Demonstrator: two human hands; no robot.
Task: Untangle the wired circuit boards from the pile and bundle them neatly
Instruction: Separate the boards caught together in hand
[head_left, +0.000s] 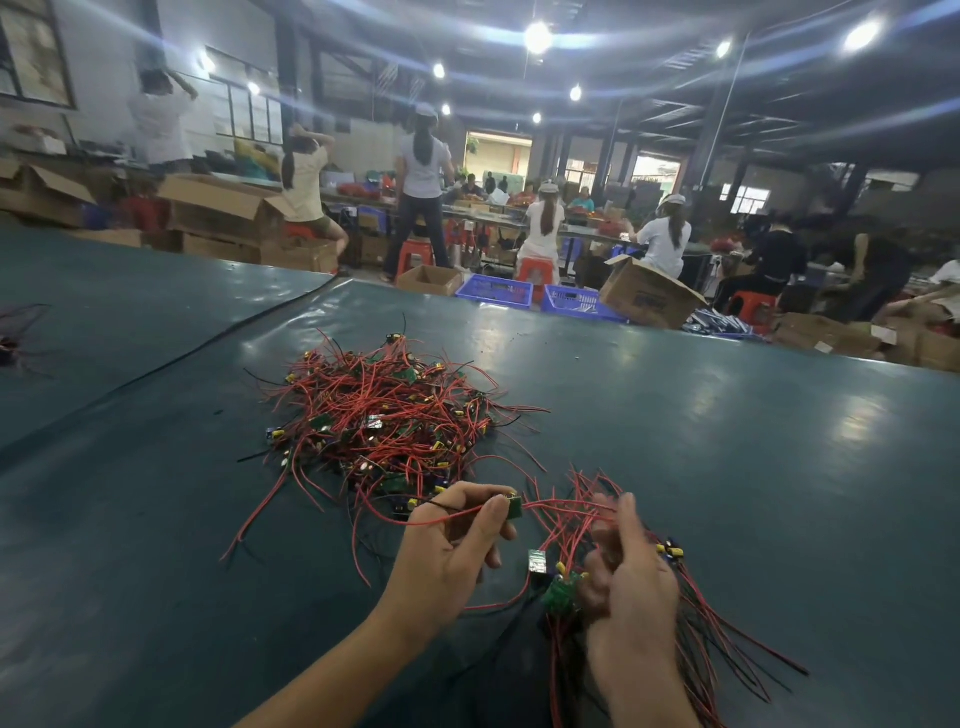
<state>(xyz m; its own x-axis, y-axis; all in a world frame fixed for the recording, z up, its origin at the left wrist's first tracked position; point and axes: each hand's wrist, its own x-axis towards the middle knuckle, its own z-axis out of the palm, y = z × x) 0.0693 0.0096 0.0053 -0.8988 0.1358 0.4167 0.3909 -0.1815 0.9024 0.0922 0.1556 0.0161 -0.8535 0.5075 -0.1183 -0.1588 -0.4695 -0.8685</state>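
My left hand (457, 551) pinches single board (515, 508) at fingertips. Its red lead (561, 505) runs rightward, near level, toward bundle (563, 592) gripped in my right hand (628, 577). Pile (384, 415) lies ahead-left on tabletop (727, 441), nearer left hand. Judgement: carry board right, along lead.

A big dark green table (727, 441) is stretching out wide. Behind it, people (545, 218) in white tops are sitting on red stools (535, 270) with their backs turned. 1 person (423, 171) is standing. 2 blue crates (493, 293) and brown cardboard boxes (649, 299) are lying on the floor. Bright round lamps (537, 37) are shining down from the roof.
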